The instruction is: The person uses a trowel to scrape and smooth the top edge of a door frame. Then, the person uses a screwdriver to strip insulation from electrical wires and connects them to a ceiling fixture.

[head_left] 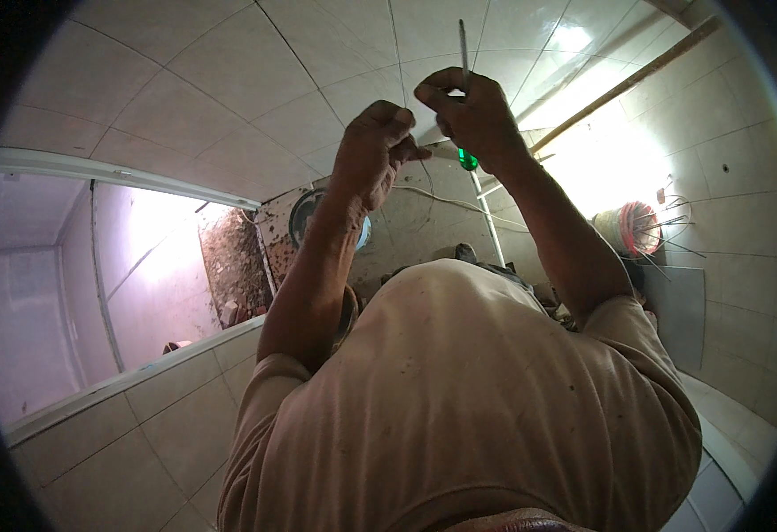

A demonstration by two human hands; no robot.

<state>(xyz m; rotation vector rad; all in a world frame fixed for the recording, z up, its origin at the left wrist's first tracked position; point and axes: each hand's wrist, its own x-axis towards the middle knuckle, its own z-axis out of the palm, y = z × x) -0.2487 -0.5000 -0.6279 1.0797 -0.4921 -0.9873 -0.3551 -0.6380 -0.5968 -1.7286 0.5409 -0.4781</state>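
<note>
My left hand point(379, 146) is closed on a thin wire point(428, 182), which runs down from the fingers in a loose length. To its right and a little higher, my right hand point(472, 120) grips a screwdriver with its metal shaft point(463, 44) upright above the fist and its translucent green handle point(467, 160) showing below. The thumb and forefinger of that hand reach toward a thin strand between the two hands. Both hands are raised in front of a tiled wall point(282, 97).
A bucket point(308, 213) stands beyond my left forearm. A pale hose point(446, 197) crosses toward a white ladder-like frame point(488, 222). At right are a spool point(636, 226) with protruding wires and a long wooden pole point(619, 84). A doorway with a white sill point(184, 356) opens at left.
</note>
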